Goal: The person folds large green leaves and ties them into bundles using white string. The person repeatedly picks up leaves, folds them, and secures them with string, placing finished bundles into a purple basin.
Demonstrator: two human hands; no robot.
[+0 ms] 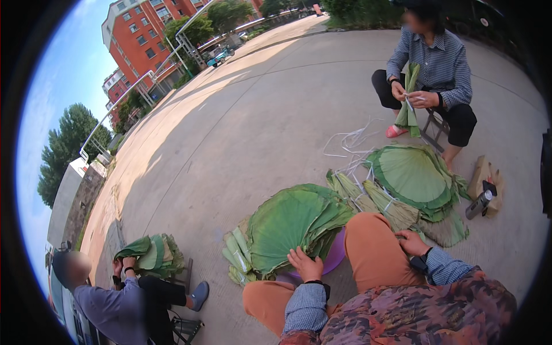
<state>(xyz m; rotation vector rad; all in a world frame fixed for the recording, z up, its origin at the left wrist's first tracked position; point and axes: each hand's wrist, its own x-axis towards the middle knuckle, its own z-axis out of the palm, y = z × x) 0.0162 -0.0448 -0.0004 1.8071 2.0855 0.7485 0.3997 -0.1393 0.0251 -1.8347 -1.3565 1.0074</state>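
A stack of large green lotus leaves (280,226) lies before my knees, on a purple basin (335,258) that shows beneath its near edge. My left hand (307,264) rests on the near edge of the top leaf, its fingers spread. Beside my right knee is my right hand (413,243), bent at the fingers; its fingertips are partly unclear and I see no object in it. Folded leaf bundles (237,254) tied with white strips lie left of the stack. More tied bundles (390,205) lie beyond my right knee.
A seated person (435,64) at upper right holds a folded leaf bundle (407,101) and a white strip. Before them lie another leaf stack (412,172) and loose white strips (351,140). A bottle (478,205) leans by a paper bag (478,177). Another person (108,297) handles leaves (161,256) at lower left.
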